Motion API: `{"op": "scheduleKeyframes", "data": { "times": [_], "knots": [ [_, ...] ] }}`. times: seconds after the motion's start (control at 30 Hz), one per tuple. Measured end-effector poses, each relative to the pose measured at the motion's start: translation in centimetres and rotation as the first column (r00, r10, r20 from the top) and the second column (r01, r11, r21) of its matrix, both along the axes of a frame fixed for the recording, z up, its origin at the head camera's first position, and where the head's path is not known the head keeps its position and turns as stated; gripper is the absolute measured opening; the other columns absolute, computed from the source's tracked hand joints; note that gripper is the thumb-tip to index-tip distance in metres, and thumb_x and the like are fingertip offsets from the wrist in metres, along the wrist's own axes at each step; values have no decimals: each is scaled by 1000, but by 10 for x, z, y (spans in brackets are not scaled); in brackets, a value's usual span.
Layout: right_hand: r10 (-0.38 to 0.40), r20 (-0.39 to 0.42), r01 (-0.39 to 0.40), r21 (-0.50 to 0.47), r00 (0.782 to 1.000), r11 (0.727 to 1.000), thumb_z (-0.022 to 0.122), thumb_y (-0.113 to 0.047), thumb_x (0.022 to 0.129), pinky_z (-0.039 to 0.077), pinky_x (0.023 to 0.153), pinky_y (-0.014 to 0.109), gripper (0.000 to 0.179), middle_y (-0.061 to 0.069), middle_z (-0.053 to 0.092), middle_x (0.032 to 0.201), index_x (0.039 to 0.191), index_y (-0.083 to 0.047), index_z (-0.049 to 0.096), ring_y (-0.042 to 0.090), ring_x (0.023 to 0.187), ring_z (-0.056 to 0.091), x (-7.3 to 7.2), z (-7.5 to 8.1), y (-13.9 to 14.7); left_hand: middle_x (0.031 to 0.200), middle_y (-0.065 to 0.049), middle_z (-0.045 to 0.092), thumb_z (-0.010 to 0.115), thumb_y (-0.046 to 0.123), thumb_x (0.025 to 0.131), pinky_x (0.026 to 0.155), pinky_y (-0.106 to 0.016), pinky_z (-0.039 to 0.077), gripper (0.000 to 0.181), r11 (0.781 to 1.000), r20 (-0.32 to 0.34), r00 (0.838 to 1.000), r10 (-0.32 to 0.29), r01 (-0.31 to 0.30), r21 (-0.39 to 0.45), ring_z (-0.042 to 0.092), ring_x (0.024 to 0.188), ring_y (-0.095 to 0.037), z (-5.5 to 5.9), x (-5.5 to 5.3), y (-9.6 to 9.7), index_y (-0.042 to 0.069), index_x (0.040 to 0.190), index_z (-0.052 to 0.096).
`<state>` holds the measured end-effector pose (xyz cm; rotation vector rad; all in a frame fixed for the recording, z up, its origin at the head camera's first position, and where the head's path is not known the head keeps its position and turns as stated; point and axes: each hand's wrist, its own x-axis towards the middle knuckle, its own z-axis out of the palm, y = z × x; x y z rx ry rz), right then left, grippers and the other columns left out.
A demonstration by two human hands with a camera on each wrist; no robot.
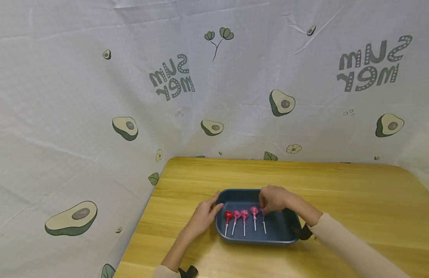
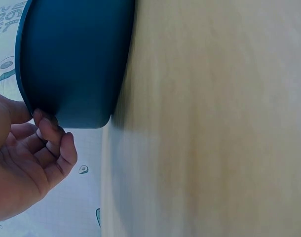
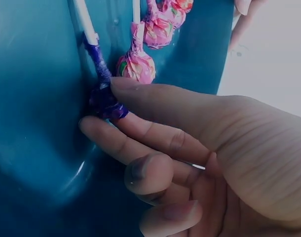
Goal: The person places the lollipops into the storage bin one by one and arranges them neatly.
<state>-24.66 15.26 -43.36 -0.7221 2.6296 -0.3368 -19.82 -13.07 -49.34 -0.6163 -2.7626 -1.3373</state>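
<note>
A dark blue tray (image 1: 280,227) holds a row of wrapped lollipops with white sticks. At the left of the row is a red lollipop (image 1: 228,215); several pink ones, among them a pink lollipop (image 1: 254,211), follow to its right. My right hand (image 1: 274,199) pinches the head of a purple lollipop (image 3: 102,96) between thumb and fingers at the right end of the row. In the head view that hand covers most of the purple wrapper. My left hand (image 1: 203,215) grips the tray's left rim, thumb and curled fingers on either side of it in the left wrist view.
The tray stands on a yellow wood-grain table (image 1: 357,200). Behind and to the left hangs a white cloth (image 1: 235,77) printed with avocados and lettering. Dark straps or mounts show at both wrists, one near the tray's right end.
</note>
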Motion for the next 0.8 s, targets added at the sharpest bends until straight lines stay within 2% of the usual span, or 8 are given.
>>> {"op": "scheduleKeyframes", "data": {
  "times": [0.57,0.8],
  "knots": [
    [-22,22,22,-1,1000,1000,87,-21,84,50,55,26,18,-2,71,81,89,-11,73,12,46,60,2,2,4,72,5,40,58,24,107,58,-19,36,56,1000,0,1000,-7,7,6,39,64,-4,-2,-1,0,-7,152,44],
    [-48,21,49,-54,999,997,84,-23,86,51,53,26,21,-1,71,80,95,-7,74,13,49,61,5,7,9,72,5,40,58,25,107,57,-18,34,57,1000,2,1000,-11,11,8,38,62,-3,-2,-1,-1,-7,152,45]
  ]
}}
